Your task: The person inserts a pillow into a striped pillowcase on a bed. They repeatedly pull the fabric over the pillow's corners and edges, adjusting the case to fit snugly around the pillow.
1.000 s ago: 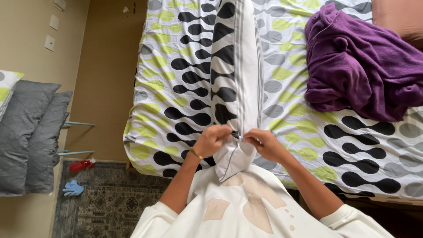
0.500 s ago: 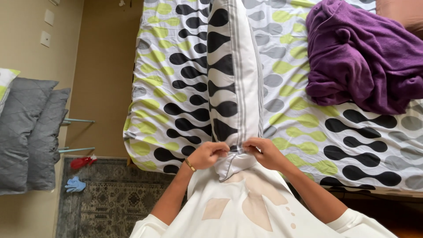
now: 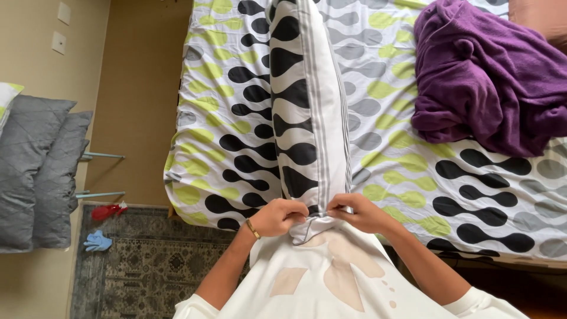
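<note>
**Fingers pinch the pillowcase mouth at the near end of the pillow**

Fingers of both hands are pressed together on the gathered open end of a patterned pillowcase (image 3: 307,127), just in front of the person's chest. Left hand (image 3: 282,217) grips the fabric from the left, knuckles up, with a thin gold bracelet (image 3: 253,228) at the wrist; right hand (image 3: 357,212) pinches the same bunched edge from the right, so the two hands nearly touch across it. The pillow inside stands on edge, running lengthwise away from the person along the bed (image 3: 502,195), whose sheet carries the same black, grey and green drop pattern.

Judging by the grip, the step in hand is closing or tidying the case's mouth over the pillow's end. A next move would call for holding the edge taut with one hand while the other works the slack cloth, since the loose white flap hangs between them.

A purple blanket (image 3: 484,77) lies crumpled on the far right of the bed; grey cushions (image 3: 41,171) lean at the left wall
</note>
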